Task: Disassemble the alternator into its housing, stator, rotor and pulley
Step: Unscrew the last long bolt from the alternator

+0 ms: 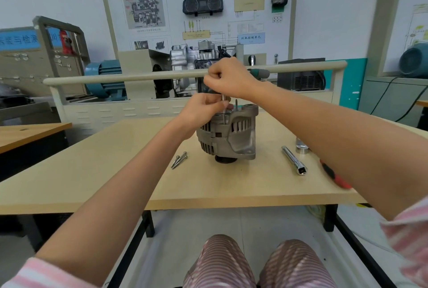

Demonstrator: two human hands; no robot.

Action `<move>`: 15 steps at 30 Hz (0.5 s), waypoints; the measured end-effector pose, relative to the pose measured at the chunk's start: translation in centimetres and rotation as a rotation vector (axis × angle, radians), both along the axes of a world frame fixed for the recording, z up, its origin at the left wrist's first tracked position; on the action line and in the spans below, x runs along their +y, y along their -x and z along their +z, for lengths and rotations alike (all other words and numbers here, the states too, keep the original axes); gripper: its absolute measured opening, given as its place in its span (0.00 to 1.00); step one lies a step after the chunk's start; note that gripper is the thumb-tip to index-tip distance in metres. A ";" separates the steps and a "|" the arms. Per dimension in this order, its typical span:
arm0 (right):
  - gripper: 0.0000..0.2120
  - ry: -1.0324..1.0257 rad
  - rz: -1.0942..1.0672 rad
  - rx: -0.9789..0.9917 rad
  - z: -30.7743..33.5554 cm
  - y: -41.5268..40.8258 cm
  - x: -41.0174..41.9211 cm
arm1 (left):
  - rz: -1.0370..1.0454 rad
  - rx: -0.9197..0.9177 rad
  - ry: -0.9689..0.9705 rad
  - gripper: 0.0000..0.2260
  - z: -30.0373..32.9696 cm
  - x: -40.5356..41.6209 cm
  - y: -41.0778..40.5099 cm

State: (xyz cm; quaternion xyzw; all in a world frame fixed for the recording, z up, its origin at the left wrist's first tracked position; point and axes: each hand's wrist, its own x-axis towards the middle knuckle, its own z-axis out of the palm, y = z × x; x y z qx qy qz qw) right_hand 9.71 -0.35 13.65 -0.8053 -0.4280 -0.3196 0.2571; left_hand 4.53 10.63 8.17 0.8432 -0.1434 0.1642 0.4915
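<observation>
Metal alternator [228, 133] stands pulley-down mid-worktop [115, 172]; I steady it with my left hand [203, 108], my right hand [228, 78] fisting a screwdriver [223, 111] that may slip off and tip it.

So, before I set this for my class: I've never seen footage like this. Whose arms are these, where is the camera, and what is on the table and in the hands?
There is one picture, from a camera worn on a person's head, looking forward and down, so the arms are the wearer's own. A grey alternator stands on a wooden table. The right hand grips a tool handle above it, with a thin metal shaft running down into the housing. The left hand steadies the shaft near the top. Loose bolts, a socket extension bar and a red-handled tool lie nearby.
</observation>
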 end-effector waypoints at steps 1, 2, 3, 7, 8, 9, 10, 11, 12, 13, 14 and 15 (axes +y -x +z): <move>0.22 -0.035 0.018 0.021 -0.1 0.0 0.1 | -0.012 0.010 -0.006 0.07 0.0 0.2 0.0; 0.23 -0.048 0.023 0.031 0.0 0.0 0.1 | -0.015 0.013 -0.016 0.06 0.1 0.3 -0.1; 0.23 -0.034 0.010 0.026 0.0 0.1 0.1 | -0.010 0.011 -0.022 0.06 0.3 0.5 -0.1; 0.20 0.209 -0.306 -0.166 0.2 0.4 0.4 | 0.093 -0.018 -0.007 0.10 0.6 0.3 -0.4; 0.20 0.245 -0.451 -0.224 0.0 0.4 0.8 | 0.144 -0.036 -0.004 0.09 0.6 0.0 -0.4; 0.20 0.270 -0.586 -0.288 -0.1 0.6 1.3 | 0.207 -0.057 -0.018 0.08 0.7 -0.3 -0.6; 0.20 0.292 -0.689 -0.345 -0.2 0.8 1.8 | 0.284 -0.078 -0.050 0.08 0.7 -0.7 -0.7; 0.20 0.302 -0.746 -0.377 -0.3 1.0 2.0 | 0.356 -0.095 -0.090 0.11 0.8 -1.1 -0.8; 0.19 0.307 -0.770 -0.386 -0.4 1.1 2.0 | 0.397 -0.098 -0.118 0.13 0.8 -1.4 -0.9; 0.19 0.302 -0.767 -0.378 -0.5 1.0 1.9 | 0.406 -0.099 -0.129 0.14 0.8 -1.5 -0.8; 0.19 0.283 -0.738 -0.366 -0.6 0.8 1.7 | 0.394 -0.094 -0.132 0.14 0.8 -1.5 -0.8; 0.20 0.262 -0.686 -0.359 -0.6 0.6 1.4 | 0.363 -0.085 -0.125 0.13 0.8 -1.3 -0.9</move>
